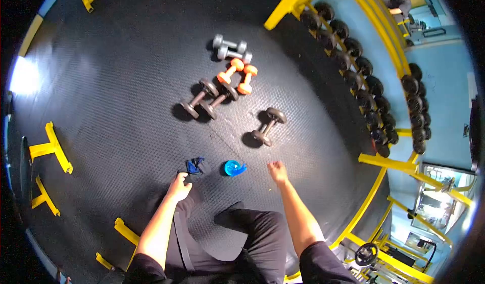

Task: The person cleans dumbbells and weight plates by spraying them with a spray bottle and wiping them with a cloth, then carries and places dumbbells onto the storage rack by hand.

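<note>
My left hand [179, 187] hangs above my knee, thumb apart from the fingers, holding nothing I can see. Just beyond its fingertips a crumpled blue-and-black cloth-like item [196, 166] lies on the floor; its kind is unclear. To the right of that is a round bright blue object [233, 168] with a strap-like part, perhaps a bottle from above. My right hand [277, 171] is held out over the floor, its fingers loosely bent and nothing visible in them. Beyond it a dark dumbbell [270, 127] lies alone on the mat.
Farther out lie two dark dumbbells [219, 101], two orange dumbbells [247, 80] and two grey dumbbells [234, 55]. A yellow rack [384, 24] of many dark dumbbells lines the right wall. Yellow equipment feet [56, 147] stand at left. A person [399, 2] appears at top right.
</note>
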`<state>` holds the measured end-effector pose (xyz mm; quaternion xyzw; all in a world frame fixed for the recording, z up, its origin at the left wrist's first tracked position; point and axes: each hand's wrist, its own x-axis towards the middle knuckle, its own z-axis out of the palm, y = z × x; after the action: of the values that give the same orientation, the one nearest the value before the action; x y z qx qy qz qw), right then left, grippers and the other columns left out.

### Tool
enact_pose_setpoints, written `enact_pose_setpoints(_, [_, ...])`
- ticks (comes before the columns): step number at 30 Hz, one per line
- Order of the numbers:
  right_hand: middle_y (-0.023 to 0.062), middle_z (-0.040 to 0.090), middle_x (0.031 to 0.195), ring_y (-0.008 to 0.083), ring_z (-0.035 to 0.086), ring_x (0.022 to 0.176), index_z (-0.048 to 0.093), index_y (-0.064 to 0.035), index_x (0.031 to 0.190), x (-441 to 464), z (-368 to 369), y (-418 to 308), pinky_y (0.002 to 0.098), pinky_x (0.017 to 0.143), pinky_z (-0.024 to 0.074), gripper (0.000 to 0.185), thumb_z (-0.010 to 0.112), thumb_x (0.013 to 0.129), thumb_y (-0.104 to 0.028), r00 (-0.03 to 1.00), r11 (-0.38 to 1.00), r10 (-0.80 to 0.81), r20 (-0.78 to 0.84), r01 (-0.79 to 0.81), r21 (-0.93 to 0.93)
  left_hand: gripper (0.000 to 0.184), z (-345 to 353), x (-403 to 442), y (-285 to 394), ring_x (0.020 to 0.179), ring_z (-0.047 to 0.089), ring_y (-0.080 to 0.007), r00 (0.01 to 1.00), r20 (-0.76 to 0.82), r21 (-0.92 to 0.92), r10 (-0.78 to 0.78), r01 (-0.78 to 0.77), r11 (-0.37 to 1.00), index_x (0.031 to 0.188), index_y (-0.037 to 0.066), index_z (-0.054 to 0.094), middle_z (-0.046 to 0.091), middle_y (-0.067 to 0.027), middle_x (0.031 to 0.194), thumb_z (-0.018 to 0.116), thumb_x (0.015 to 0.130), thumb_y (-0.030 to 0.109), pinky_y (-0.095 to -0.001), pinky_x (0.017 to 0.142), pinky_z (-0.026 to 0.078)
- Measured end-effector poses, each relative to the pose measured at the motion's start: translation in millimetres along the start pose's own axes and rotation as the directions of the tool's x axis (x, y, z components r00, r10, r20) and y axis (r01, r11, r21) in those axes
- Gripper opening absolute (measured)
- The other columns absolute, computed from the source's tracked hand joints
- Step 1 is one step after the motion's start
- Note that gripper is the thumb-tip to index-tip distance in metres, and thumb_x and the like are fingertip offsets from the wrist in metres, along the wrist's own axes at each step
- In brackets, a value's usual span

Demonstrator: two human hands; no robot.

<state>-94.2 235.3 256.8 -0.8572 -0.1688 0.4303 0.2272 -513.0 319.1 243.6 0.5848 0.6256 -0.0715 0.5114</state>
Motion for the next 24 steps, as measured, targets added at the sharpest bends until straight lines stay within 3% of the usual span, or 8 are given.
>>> enact_pose_setpoints(2, [0.0032,0.057,0.079,0.0133,0.052,0.074,0.058,-0.0010,0.104,49,21,23,0.0311,0.066,0.0464,0.040,0.073,0.085,-0.032,0.986,0.989,-0.142,-0.084,0.144,0.022,0.074,32,42,1,0.133,0.039,-0.0379,0.982,0.153,0.197,-0.110,0.079,0.977,0.143,0.015,0.033,0.037,-0.0209,0.146,0.071,0.081,0.026,-0.0473,0.107,0.037])
enact_pose_setpoints(4, [0.0097,0.061,0.094,0.0173,0.057,0.085,0.054,-0.0007,0.119,104,39,49,0.0321,0.074,0.0482,0.055,0.076,0.081,-0.036,0.962,0.971,-0.192,-0.196,0.156,-0.183,0.080,69,77,-5,0.136,0.034,-0.0368,0.983,0.153,0.338,-0.098,0.042,0.940,0.146,0.017,0.028,0.029,-0.0194,0.150,0.072,0.080,0.026,-0.0497,0.108,0.035])
enact_pose_setpoints(9, [0.0229,0.057,0.116,0.0358,0.055,0.113,0.052,-0.0021,0.128,176,71,69,0.0431,0.096,0.0443,0.080,0.079,0.070,-0.050,0.877,0.924,-0.382,-0.293,0.370,-0.098,0.110,145,140,-14,0.146,0.014,-0.0348,0.993,0.075,0.646,-0.092,0.022,0.763,0.154,0.027,0.004,0.004,-0.0157,0.159,0.080,0.075,0.034,-0.0604,0.113,0.024])
enact_pose_setpoints(10, [0.0228,0.058,0.115,0.0366,0.055,0.114,0.052,-0.0034,0.129,185,71,69,0.0436,0.097,0.0440,0.081,0.079,0.069,-0.052,0.845,0.884,-0.463,-0.269,0.417,-0.212,0.117,163,152,-23,0.146,0.014,-0.0352,0.993,0.053,0.646,-0.109,0.049,0.761,0.154,0.028,-0.003,0.004,-0.0166,0.159,0.081,0.073,0.038,-0.0589,0.114,0.023])
enact_pose_setpoints(14, [0.0222,0.058,0.115,0.0382,0.055,0.110,0.058,-0.0083,0.123,207,80,71,0.0457,0.096,0.0437,0.080,0.078,0.066,-0.061,0.850,0.820,-0.502,-0.162,0.409,-0.400,0.080,201,188,-44,0.136,0.031,-0.0393,0.999,-0.051,0.546,0.011,0.019,0.837,0.142,0.019,0.032,0.030,-0.0194,0.145,0.078,0.078,0.030,-0.0569,0.104,0.036])
enact_pose_setpoints(16, [0.0215,0.057,0.114,0.0377,0.054,0.109,0.059,-0.0093,0.122,203,82,66,0.0460,0.096,0.0433,0.079,0.081,0.063,-0.058,0.861,0.828,-0.479,-0.170,0.379,-0.413,0.055,192,190,-39,0.120,0.048,-0.0417,0.999,-0.020,0.534,0.034,-0.018,0.845,0.127,0.015,0.043,0.045,-0.0205,0.128,0.073,0.081,0.025,-0.0527,0.095,0.044])
enact_pose_setpoints(21, [0.0194,0.057,0.109,0.0377,0.057,0.105,0.057,-0.0064,0.121,205,72,76,0.0445,0.093,0.0470,0.071,0.085,0.065,-0.040,0.781,0.709,-0.615,-0.108,0.488,-0.509,0.049,117,153,35,0.103,0.058,-0.0433,0.984,-0.114,0.432,0.137,-0.075,0.899,0.126,0.014,0.045,0.050,-0.0233,0.121,0.067,0.084,0.021,-0.0486,0.090,0.049])
enact_pose_setpoints(24, [0.0166,0.059,0.123,0.0353,0.062,0.105,0.052,-0.0060,0.129,217,60,74,0.0428,0.087,0.0514,0.068,0.079,0.074,-0.033,0.694,0.549,-0.718,0.040,0.602,-0.580,0.046,51,92,99,0.105,0.057,-0.0437,0.903,-0.025,0.405,0.429,-0.383,0.830,0.123,0.013,0.046,0.054,-0.0229,0.112,0.068,0.083,0.023,-0.0486,0.089,0.048])
